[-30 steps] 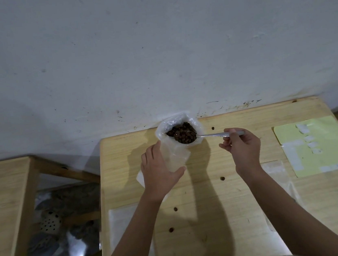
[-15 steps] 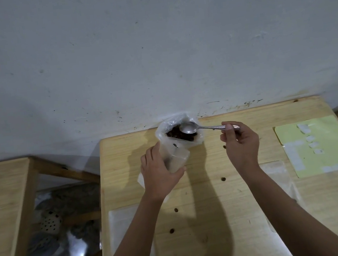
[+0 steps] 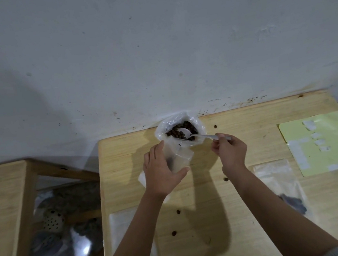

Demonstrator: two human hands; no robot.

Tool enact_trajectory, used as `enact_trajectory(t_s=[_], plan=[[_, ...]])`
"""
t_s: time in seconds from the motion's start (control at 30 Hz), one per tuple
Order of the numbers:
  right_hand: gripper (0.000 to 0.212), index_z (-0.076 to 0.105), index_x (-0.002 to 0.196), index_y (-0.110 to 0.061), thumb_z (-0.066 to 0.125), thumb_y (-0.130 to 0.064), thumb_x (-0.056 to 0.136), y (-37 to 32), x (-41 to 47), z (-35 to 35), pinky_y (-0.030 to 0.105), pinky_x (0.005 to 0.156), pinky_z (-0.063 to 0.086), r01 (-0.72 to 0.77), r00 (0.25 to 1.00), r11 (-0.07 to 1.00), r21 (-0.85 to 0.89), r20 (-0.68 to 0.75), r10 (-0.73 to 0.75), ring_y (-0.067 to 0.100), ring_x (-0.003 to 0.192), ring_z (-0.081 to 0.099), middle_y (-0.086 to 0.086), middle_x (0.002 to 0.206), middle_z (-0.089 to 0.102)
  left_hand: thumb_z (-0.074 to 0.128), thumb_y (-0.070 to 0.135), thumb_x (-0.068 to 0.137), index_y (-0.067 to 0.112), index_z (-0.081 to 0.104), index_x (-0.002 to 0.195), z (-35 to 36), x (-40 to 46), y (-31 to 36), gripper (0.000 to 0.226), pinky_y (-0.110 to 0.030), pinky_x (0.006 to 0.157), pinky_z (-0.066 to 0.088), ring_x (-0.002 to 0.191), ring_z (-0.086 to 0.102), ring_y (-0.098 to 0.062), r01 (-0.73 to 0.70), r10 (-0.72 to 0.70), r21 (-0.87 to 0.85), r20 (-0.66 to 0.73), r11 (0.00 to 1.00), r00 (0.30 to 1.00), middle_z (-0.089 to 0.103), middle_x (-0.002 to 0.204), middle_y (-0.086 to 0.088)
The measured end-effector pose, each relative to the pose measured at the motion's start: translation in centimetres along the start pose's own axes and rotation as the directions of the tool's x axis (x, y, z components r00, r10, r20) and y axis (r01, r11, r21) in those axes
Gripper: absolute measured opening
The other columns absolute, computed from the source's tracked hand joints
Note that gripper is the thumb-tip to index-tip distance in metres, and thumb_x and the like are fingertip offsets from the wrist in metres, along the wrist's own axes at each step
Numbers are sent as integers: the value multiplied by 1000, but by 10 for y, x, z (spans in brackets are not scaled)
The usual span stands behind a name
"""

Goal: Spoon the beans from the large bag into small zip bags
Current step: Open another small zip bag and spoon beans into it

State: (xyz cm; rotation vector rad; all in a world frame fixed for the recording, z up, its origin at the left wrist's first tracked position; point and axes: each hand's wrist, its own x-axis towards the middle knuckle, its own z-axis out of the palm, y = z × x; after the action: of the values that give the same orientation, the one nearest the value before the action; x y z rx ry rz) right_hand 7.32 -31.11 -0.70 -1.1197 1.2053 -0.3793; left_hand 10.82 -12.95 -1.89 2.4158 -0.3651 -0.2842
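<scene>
Bench point(image 3: 259, 212): pale wooden top, set against a grey-white wall.
Large bag point(image 3: 164, 128): clear plastic, standing open-mouthed at the far edge of the bench, by the wall.
Beans point(image 3: 175, 131): dark brown, filling the large bag's mouth.
Left hand point(image 3: 160, 172): grip closed around a small zip bag point(image 3: 180, 158), held upright just in front of the large bag and touching it.
Right hand point(image 3: 230, 150): fingers pinched shut on the handle of a spoon point(image 3: 198, 135).
Spoon bowl: inside the large bag's mouth, among the beans; whether it is loaded cannot be told.
Loose beans point(image 3: 178, 212): several scattered singly on the bench, between and beside the forearms.
Filled zip bag point(image 3: 282, 188): flat on the bench right of the right forearm, dark contents at its near end.
Flat clear bag point(image 3: 126, 235): lying at the near left of the bench, partly under the left forearm.
Yellow sheet point(image 3: 326, 151): at the bench's right side, bearing white labels.
</scene>
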Motion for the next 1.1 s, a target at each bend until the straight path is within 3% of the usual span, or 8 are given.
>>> enact_trajectory(t_s=[0.17, 0.4, 0.63, 0.73, 0.93, 1.03, 1.1], plan=[[12, 67, 92, 1, 59, -7, 91, -11, -1, -11, 29, 65, 56, -13, 1000, 997, 80, 0, 13, 14, 59, 57, 8, 67, 58, 82, 49, 58, 17, 35, 139, -1, -2, -1, 98, -36, 101, 33, 118, 34, -19, -9, 9, 7, -13, 1000, 1000, 42, 134, 3], [18, 68, 81, -9, 55, -8, 93, -31, -11, -34, 29, 67, 59, 110, 989, 991, 74, 86, -116, 10, 59, 57, 6, 67, 56, 82, 48, 58, 18, 35, 139, -4, -5, 2, 98, -35, 100, 32, 119, 34, -18, -7, 7, 7, -53, 1000, 999, 42, 133, 3], [20, 67, 85, -9, 50, -3, 95, -40, -32, -50, 28, 70, 59, 345, 893, 938, 44, 293, -342, 7, 62, 57, 7, 72, 58, 82, 48, 55, 19, 38, 136, -9, -10, 13, 97, -37, 98, 36, 115, 34, -14, -45, 40, -51, -98, 998, 994, 44, 130, 5], [20, 66, 87, -9, 49, -3, 96, -43, -33, -50, 28, 70, 59, 392, 873, 917, 66, 289, -394, 7, 62, 58, 8, 74, 59, 83, 46, 56, 19, 38, 136, -9, -13, 16, 96, -39, 99, 37, 116, 35, -15, -46, 39, -70, -109, 996, 993, 45, 130, 4], [16, 69, 92, 0, 54, -6, 94, -32, -18, -33, 30, 72, 58, 323, 933, 946, -37, 182, -311, 5, 57, 58, 6, 73, 61, 82, 48, 57, 17, 38, 137, -13, -24, 15, 97, -43, 100, 38, 118, 35, -16, -28, 18, -73, -127, 997, 992, 45, 132, 3], [16, 68, 82, -12, 57, -12, 93, -21, -11, -19, 40, 79, 57, 241, 959, 962, -132, 183, -215, 14, 65, 61, 4, 69, 63, 75, 58, 54, 16, 37, 138, -16, -29, 16, 100, -45, 100, 39, 117, 35, -15, -24, 9, -93, -152, 995, 988, 46, 132, 2], [12, 68, 86, -10, 58, -13, 93, -15, -7, -13, 41, 81, 57, 158, 975, 978, -135, 176, -133, 18, 71, 63, 6, 73, 64, 70, 63, 54, 16, 34, 140, -18, -31, 16, 104, -45, 99, 40, 117, 34, -15, -21, 0, -117, -171, 993, 985, 45, 132, 2]])
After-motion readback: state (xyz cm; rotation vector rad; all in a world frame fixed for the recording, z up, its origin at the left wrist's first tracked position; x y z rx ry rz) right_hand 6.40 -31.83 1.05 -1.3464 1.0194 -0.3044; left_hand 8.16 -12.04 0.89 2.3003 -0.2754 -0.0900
